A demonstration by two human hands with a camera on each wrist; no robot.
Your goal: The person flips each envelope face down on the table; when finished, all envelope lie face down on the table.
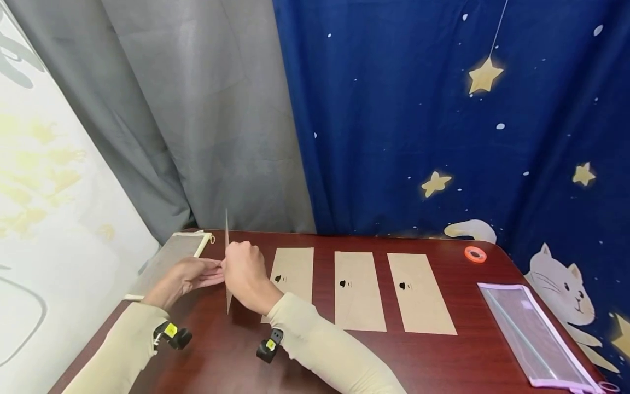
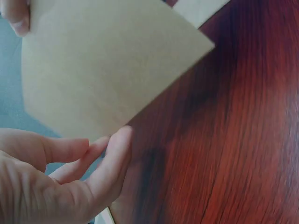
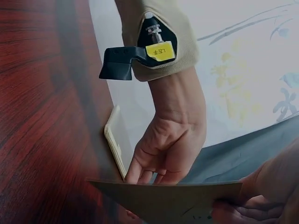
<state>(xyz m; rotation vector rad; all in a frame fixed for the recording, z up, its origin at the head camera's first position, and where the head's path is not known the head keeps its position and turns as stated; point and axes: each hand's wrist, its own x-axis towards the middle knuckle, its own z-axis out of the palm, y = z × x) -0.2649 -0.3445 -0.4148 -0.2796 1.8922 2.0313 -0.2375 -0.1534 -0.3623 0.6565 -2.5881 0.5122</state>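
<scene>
A stiff tan paper sheet (image 2: 107,65) stands on edge, raised over the left part of the table. My right hand (image 1: 245,271) pinches it at one side, thumb and fingers on opposite faces. In the right wrist view, small dark print shows on the sheet (image 3: 173,200). On its other side is my left hand (image 1: 197,273), with fingers extended and fingertips at the sheet's lower edge; the thumb stands apart from them. To the right lie three similar tan sheets, the left one (image 1: 295,273), the middle one (image 1: 359,301) and the right one (image 1: 425,301), each with a small black hat print.
Beyond my left hand lies a mesh zip pouch (image 1: 164,262) with cream trim. A lilac-trimmed zip pouch (image 1: 531,334) rests at the table's right edge, and an orange ring-shaped item (image 1: 474,254) near the back right corner. Curtains (image 1: 236,137) hang behind the dark red table (image 1: 206,355).
</scene>
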